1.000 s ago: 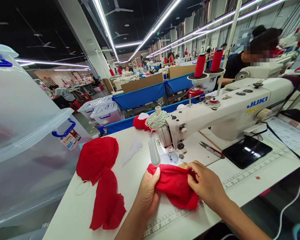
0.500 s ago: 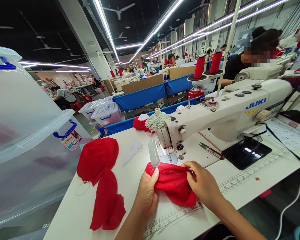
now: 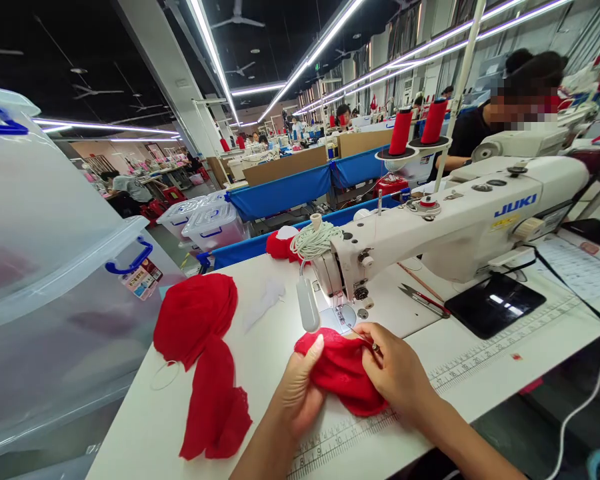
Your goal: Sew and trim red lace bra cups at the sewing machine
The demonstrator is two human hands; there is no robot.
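A small red lace piece lies on the white table just in front of the white Juki sewing machine. My left hand pinches its left edge, thumb on top. My right hand grips its right side, and a thin metal tool shows between the fingers, pointing toward the needle plate. Both hands are closed on the fabric. Two more red fabric pieces lie to the left.
Clear plastic bins with blue handles stand at the left. Scissors and a black pad sit right of the needle. Red thread cones stand behind the machine. A person sits at the far right; other workers are farther back.
Both hands have drawn closer together, bunching the red lace piece. My right hand shifted left toward the needle plate.
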